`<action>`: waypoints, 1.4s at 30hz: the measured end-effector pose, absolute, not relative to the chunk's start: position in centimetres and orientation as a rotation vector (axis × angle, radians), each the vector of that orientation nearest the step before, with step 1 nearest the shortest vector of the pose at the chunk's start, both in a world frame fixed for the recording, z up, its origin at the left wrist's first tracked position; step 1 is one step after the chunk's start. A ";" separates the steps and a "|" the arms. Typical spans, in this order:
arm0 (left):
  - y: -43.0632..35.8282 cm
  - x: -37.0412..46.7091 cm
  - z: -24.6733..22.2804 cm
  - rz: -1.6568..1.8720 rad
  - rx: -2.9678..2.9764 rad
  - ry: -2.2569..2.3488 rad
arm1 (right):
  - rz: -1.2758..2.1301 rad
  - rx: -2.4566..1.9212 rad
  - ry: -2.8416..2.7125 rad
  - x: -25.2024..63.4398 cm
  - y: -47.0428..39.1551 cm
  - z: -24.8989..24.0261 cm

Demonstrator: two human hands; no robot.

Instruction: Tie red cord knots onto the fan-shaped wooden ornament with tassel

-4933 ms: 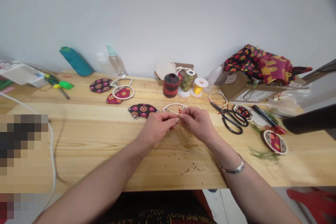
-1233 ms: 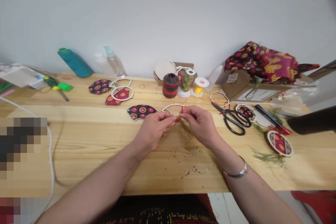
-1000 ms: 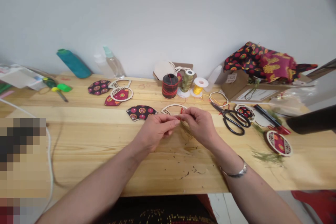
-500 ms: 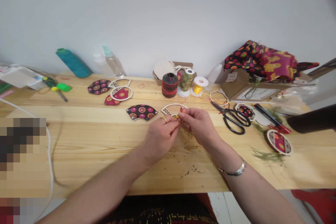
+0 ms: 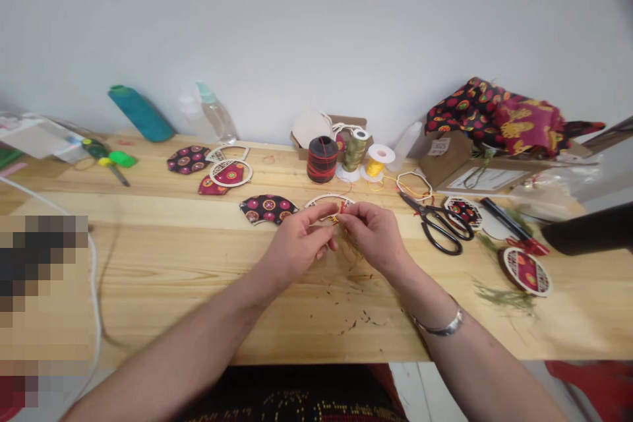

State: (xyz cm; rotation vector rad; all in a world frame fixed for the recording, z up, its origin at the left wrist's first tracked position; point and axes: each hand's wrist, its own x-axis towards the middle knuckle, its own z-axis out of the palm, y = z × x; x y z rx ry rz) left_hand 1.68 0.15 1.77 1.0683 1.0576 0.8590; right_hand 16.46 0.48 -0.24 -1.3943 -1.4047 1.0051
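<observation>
Parting thumb and forefinger, pressed close a moment ago, the left hand [image 5: 295, 242] has opened at nine o'clock of the thread [image 5: 335, 218], seemingly leaving the right hand [image 5: 374, 232] alone pinching it, near the frame's [image 5: 329, 196] six o'clock.

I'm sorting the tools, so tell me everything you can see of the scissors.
The scissors lie on the wooden table, right of the right hand, tips pointing away and leftward. Two black loop handles meet dark, metallic-looking blades that seem closed. In view, one loop overlaps the octagonal patterned piece; whether they touch is unclear.
</observation>
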 end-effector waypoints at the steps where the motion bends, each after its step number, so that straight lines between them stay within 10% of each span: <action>1: 0.2 1.7 1.8 0.876 1.071 1.040 | 0.997 -1.392 -1.414 16.4 0.4 -0.2; 42: 0.6 1.5 1.2 0.799 0.783 0.924 | 1.460 -1.230 -1.119 16.2 0.3 1.1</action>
